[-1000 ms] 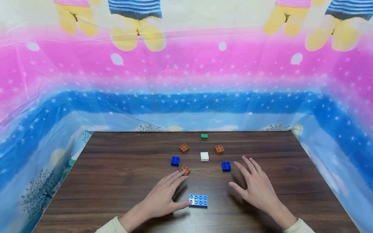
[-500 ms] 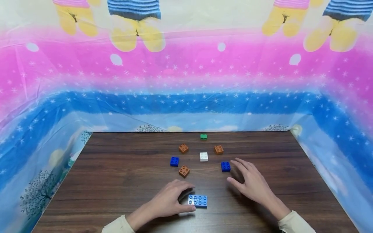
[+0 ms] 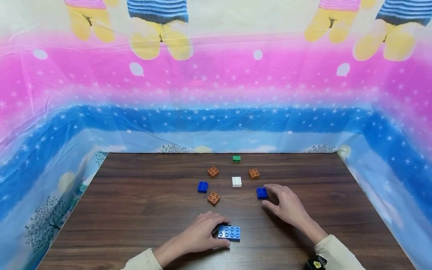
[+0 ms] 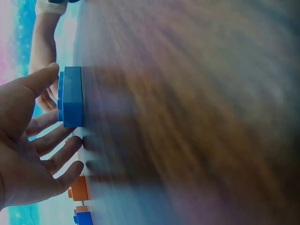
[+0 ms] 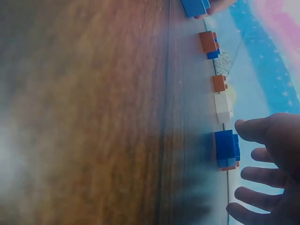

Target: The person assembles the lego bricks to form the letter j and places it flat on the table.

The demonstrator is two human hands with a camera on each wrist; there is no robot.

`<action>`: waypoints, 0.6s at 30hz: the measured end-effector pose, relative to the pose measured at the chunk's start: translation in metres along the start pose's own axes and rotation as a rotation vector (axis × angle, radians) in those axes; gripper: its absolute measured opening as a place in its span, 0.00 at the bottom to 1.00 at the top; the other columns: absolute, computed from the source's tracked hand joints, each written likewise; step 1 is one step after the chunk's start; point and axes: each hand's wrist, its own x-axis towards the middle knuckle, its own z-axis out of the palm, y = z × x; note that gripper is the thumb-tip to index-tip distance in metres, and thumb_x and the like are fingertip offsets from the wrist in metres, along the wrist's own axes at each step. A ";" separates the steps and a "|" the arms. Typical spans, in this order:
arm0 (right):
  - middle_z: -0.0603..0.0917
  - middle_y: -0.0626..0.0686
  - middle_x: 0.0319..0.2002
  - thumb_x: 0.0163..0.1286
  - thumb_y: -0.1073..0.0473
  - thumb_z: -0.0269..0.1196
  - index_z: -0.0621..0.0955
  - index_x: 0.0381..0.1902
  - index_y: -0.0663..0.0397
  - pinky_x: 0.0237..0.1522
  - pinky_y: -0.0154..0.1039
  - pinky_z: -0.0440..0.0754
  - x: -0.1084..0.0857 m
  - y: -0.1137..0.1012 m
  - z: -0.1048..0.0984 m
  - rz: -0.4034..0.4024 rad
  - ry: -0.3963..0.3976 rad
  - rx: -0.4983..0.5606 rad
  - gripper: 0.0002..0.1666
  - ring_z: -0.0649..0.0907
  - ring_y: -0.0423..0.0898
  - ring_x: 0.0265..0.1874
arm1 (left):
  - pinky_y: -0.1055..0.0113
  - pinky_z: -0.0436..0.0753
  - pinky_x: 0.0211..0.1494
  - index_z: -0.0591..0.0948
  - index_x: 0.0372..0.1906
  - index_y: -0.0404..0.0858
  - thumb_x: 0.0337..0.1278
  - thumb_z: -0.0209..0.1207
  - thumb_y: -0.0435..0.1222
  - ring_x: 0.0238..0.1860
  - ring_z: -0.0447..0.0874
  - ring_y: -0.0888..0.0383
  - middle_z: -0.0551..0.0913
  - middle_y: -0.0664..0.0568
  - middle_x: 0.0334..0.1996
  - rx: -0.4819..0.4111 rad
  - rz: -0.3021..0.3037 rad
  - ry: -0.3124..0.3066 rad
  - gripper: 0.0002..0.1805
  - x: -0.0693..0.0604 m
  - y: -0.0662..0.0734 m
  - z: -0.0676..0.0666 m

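In the head view a light blue eight-stud toy brick [image 3: 229, 233] lies near the table's front. My left hand [image 3: 203, 233] is around its left end, thumb on the near side and fingers on the far side. In the left wrist view the fingers [image 4: 65, 153] are spread, with the brick [image 4: 73, 97] in front of them; whether they touch it I cannot tell. My right hand [image 3: 288, 205] is beside a dark blue brick [image 3: 261, 193], index finger and thumb to its right. The right wrist view has that hand [image 5: 276, 173] with fingers apart, holding nothing.
A white brick [image 3: 236, 182] lies mid-table, with orange bricks [image 3: 213, 172] [image 3: 254, 173] behind it on either side. Another orange brick [image 3: 213, 198] and a dark blue one [image 3: 203, 187] lie to the left. A green brick [image 3: 236, 159] sits by the back edge, before a patterned cloth [image 3: 216, 120].
My left hand has drawn back from the near orange brick and come around the light blue brick. My right hand has shifted left, closer to the dark blue brick. The bricks stay put.
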 end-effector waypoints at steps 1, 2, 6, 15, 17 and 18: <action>0.83 0.59 0.61 0.63 0.48 0.75 0.81 0.64 0.55 0.60 0.61 0.75 0.001 0.000 0.001 0.001 0.001 -0.001 0.34 0.80 0.60 0.60 | 0.49 0.72 0.66 0.81 0.64 0.47 0.58 0.69 0.57 0.62 0.77 0.56 0.83 0.56 0.59 0.001 0.004 -0.003 0.32 0.001 0.000 0.000; 0.83 0.59 0.60 0.63 0.49 0.75 0.81 0.64 0.56 0.59 0.61 0.76 0.001 0.000 0.001 -0.001 0.004 -0.003 0.34 0.81 0.60 0.59 | 0.50 0.73 0.66 0.81 0.63 0.48 0.58 0.69 0.56 0.61 0.77 0.57 0.83 0.57 0.59 -0.001 0.009 -0.006 0.31 0.001 0.001 0.000; 0.84 0.60 0.59 0.63 0.50 0.75 0.81 0.64 0.56 0.56 0.61 0.78 0.004 0.000 0.004 -0.002 0.000 -0.008 0.34 0.82 0.60 0.57 | 0.52 0.74 0.64 0.83 0.61 0.49 0.59 0.69 0.53 0.59 0.78 0.59 0.85 0.61 0.56 -0.006 0.031 -0.010 0.26 0.004 0.001 0.001; 0.84 0.60 0.58 0.64 0.51 0.74 0.81 0.63 0.56 0.53 0.59 0.80 0.011 0.000 0.008 0.004 -0.032 0.007 0.32 0.84 0.59 0.55 | 0.66 0.78 0.54 0.86 0.56 0.46 0.60 0.70 0.48 0.49 0.80 0.65 0.87 0.60 0.49 0.003 0.071 -0.006 0.20 0.014 -0.001 0.000; 0.85 0.60 0.56 0.64 0.52 0.75 0.82 0.62 0.56 0.52 0.59 0.81 0.012 0.000 0.009 0.004 -0.031 0.003 0.31 0.84 0.59 0.54 | 0.67 0.78 0.53 0.86 0.55 0.45 0.61 0.70 0.47 0.48 0.81 0.66 0.87 0.59 0.48 0.001 0.077 0.002 0.20 0.018 -0.001 0.000; 0.85 0.60 0.56 0.64 0.52 0.75 0.82 0.62 0.56 0.52 0.60 0.81 0.013 0.000 0.009 0.005 -0.032 0.000 0.30 0.84 0.59 0.54 | 0.67 0.78 0.52 0.86 0.55 0.45 0.61 0.70 0.47 0.47 0.81 0.65 0.87 0.59 0.47 -0.002 0.078 0.006 0.19 0.020 -0.001 0.000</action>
